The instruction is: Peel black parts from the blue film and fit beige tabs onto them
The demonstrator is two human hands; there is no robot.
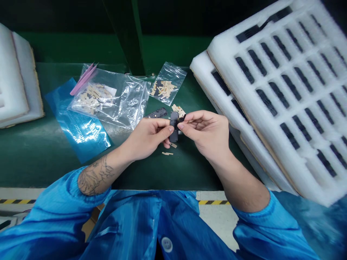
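My left hand (148, 139) grips a narrow black plastic part (174, 127) upright between thumb and fingers. My right hand (206, 135) pinches the same part's upper right edge with thumb and forefinger, and the fingertips of both hands nearly meet there. A second black part (157, 113) lies on the green mat (141, 169) just beyond my left hand. Small beige strips (177, 111) are piled next to the held part, and two loose ones (167, 153) lie below my hands.
A clear bag of beige strips (108, 97) lies on a blue bag (78, 133) with pink tweezers (84, 79) at its far edge. Another clear bag (168, 83) stands behind. White foam trays with black parts (276, 90) rise at right; a foam stack (13, 76) sits at left.
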